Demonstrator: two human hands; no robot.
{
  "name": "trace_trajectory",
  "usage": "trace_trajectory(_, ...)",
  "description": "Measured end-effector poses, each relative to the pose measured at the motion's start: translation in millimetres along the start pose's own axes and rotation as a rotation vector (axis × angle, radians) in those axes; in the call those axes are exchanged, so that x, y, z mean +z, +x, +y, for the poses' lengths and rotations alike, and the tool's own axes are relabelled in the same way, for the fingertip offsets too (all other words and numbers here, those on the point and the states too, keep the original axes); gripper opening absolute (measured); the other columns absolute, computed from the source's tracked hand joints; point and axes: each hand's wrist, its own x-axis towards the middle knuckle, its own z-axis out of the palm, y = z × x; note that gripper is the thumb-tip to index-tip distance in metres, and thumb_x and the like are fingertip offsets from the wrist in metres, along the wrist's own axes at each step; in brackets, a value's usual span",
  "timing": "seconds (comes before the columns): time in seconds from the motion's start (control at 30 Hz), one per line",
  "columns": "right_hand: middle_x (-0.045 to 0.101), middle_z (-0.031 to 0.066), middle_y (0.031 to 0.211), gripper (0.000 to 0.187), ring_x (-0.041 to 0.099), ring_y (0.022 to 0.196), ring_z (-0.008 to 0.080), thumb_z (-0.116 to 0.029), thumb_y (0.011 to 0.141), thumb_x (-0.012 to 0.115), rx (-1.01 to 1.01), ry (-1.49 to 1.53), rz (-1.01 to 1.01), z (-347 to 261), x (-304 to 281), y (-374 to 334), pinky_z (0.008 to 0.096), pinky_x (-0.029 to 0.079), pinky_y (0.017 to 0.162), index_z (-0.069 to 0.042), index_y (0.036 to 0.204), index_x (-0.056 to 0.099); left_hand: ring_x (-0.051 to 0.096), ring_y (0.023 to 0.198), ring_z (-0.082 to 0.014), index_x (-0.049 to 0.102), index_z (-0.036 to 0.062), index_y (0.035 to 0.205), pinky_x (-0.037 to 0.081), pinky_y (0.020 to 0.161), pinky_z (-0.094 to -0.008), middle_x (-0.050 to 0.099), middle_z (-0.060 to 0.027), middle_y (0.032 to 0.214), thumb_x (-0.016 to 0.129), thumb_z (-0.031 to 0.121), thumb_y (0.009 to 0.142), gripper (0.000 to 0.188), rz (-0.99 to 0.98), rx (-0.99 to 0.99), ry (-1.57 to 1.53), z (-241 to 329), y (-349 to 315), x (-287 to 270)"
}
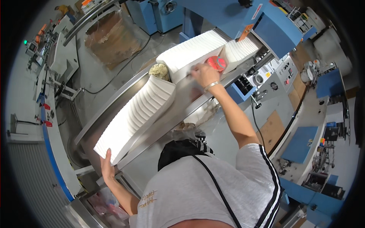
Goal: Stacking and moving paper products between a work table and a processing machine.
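A long white stack of thin nested or layered pieces [133, 110], with a ribbed top, lies along a metal trough [110, 114]. My left hand [107, 165] touches its near left end, one finger stretched along it. Farther right lies a second white ribbed stack [194, 49]. My right hand [205, 74] is at its near side, fingers bent and blurred; whether they hold anything is unclear. Just beyond that hand sits a round red thing with turquoise marks [216, 63]. Between the two stacks stands a round yellowish wrapped piece [159, 71]. A third white stack [243, 49] reaches toward the blue machine.
A blue machine [224, 15] stands over the trough's far end. Control panels [281, 74] are at the right. A large brown carton lined with plastic [110, 38] stands on the floor beyond the trough. A long bench [53, 144] runs down the left.
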Motion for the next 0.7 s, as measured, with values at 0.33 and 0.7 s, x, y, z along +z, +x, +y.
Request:
trace_trajectory(0.33, 0.066, 0.0222, 0.093, 0.07, 0.063, 0.09, 0.0371, -0.061, 0.082, 0.055, 0.031, 0.275, -0.401, -71, 52, -18, 0.0378, 0.048, 0.081, 0.0, 0.114, 0.059, 0.033, 0.133, -0.0238, 0.023, 0.0009, 0.145, 0.025, 0.109, -0.0351, 0.032, -0.0107, 0.146, 0.062, 0.03, 0.089, 0.074, -0.038, -0.155, -0.146, 0, 5, -16)
trace_trajectory(0.7, 0.052, 0.0206, 0.126, 0.089, 0.049, 0.118, 0.0272, -0.064, 0.08, 0.057, -0.044, 0.427, -0.775, -68, 82, -3, 0.0322, 0.036, 0.101, 0.003, 0.135, 0.037, 0.036, 0.129, -0.0215, 0.026, -0.0008, 0.142, 0.025, 0.108, -0.0326, 0.039, -0.0124, 0.14, 0.063, 0.024, 0.089, 0.069, -0.043, -0.013, 0.029, -1, 8, -9)
